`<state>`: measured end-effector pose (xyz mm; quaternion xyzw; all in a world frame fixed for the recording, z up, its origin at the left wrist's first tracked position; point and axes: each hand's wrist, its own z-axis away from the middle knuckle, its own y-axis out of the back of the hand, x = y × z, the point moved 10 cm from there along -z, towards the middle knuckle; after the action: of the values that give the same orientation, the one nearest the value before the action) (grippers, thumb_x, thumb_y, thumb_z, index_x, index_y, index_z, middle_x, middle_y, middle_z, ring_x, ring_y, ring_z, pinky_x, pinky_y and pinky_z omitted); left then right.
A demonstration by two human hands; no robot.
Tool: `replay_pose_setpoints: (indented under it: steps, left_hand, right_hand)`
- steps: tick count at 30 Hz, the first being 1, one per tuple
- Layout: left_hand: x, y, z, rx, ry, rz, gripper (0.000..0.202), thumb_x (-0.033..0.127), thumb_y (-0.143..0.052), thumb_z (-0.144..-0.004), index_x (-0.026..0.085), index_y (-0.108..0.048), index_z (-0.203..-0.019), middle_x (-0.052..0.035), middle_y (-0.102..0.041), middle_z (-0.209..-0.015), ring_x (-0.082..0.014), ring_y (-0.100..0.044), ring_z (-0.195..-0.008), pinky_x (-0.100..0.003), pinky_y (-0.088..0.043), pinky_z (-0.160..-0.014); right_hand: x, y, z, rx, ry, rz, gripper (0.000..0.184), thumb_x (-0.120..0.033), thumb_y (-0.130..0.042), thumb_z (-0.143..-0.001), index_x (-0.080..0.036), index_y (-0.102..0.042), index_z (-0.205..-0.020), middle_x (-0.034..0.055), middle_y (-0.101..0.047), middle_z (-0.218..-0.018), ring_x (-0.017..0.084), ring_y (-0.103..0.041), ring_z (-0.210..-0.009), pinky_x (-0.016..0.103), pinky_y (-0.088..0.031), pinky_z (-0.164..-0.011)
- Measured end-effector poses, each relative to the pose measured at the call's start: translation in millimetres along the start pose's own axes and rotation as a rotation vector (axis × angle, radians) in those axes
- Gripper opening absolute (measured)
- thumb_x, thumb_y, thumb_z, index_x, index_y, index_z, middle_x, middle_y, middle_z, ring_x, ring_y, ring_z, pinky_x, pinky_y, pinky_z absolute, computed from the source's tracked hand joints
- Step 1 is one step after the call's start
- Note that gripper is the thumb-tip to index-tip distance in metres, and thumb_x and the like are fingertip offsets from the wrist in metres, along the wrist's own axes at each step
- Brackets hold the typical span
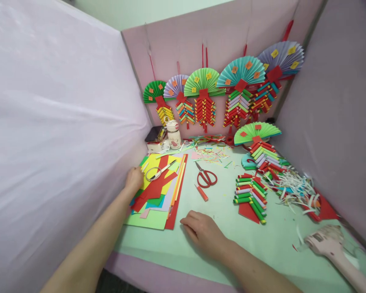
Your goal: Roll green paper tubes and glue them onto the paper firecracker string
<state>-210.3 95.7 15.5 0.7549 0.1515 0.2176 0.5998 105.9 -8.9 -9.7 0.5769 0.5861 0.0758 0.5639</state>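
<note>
My left hand (134,178) is at the left edge of a stack of coloured paper (144,219), its fingers curled in. A small white piece (144,167) shows by its fingertips; whether the hand grips it is unclear. On the stack lie red paper strips (155,191), a roll of clear tape (153,174) and a white pen-like tool (163,171). My right hand (201,231) rests on the table, right of the stack, fingers bent together with nothing visible in them. Beyond it are red-handled scissors (206,177) and a small orange-red tube (201,193).
Paper firecracker strings (250,195) lie on the right, with a green fan (257,132) behind. White paper shreds (294,185) are piled at the right wall. A hot glue gun (326,242) lies front right. A white bottle (173,134) stands at the back. Fan ornaments (205,81) hang behind.
</note>
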Motion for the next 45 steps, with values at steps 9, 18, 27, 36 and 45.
replay_pose_setpoints:
  steps: [9, 18, 27, 36, 45]
  left_hand:
    - [137, 18.3, 58, 0.057, -0.339, 0.221, 0.038, 0.031, -0.049, -0.086, 0.015, -0.059, -0.119, -0.0121, -0.058, -0.121, -0.0252, -0.052, -0.116, -0.036, -0.038, -0.101]
    - [300, -45.8, 157, -0.601, -0.412, 1.008, 0.046, 0.028, -0.063, -0.075, 0.018, -0.058, -0.119, -0.0142, -0.055, -0.131, -0.0273, -0.051, -0.121, -0.036, -0.041, -0.098]
    - [357, -76.8, 159, -0.748, -0.189, 1.111, 0.056, 0.025, -0.071, -0.066, 0.015, -0.056, -0.119, -0.0165, -0.059, -0.125, -0.0275, -0.056, -0.113, -0.033, -0.043, -0.090]
    - [355, -98.2, 157, -0.900, 0.027, 1.264, 0.062, 0.026, -0.070, -0.069, 0.016, -0.047, -0.126, -0.0169, -0.059, -0.119, -0.0168, -0.064, -0.081, -0.026, -0.049, -0.066]
    - [353, -85.5, 178, -1.225, 0.067, 1.520, 0.023, 0.022, -0.072, -0.070, 0.014, -0.065, -0.090, -0.0069, -0.070, -0.079, -0.0168, -0.067, -0.066, -0.030, -0.056, -0.067]
  right_hand:
    - [-2, 58, 2, 0.324, 0.060, -0.021, 0.031, -0.013, -0.043, -0.090, -0.024, -0.058, -0.115, 0.0052, -0.061, -0.096, 0.017, -0.057, -0.089, 0.029, -0.045, -0.078]
    - [127, 209, 111, 1.166, -0.683, 0.133, 0.043, -0.026, -0.050, -0.081, -0.016, -0.050, -0.123, 0.0149, -0.044, -0.118, 0.028, -0.042, -0.118, 0.046, -0.032, -0.103]
    - [173, 185, 123, 0.945, -0.844, 0.069, 0.050, -0.031, -0.053, -0.076, -0.014, -0.050, -0.123, 0.0183, -0.045, -0.117, 0.035, -0.040, -0.117, 0.054, -0.031, -0.100]
    - [184, 183, 130, 0.977, -0.851, -0.038, 0.048, -0.035, -0.056, -0.076, -0.017, -0.051, -0.120, 0.0166, -0.045, -0.117, 0.032, -0.047, -0.111, 0.052, -0.039, -0.095]
    - [165, 170, 106, 0.866, -0.756, -0.307, 0.047, -0.041, -0.057, -0.081, -0.022, -0.048, -0.123, 0.0132, -0.043, -0.127, 0.025, -0.053, -0.110, 0.040, -0.053, -0.083]
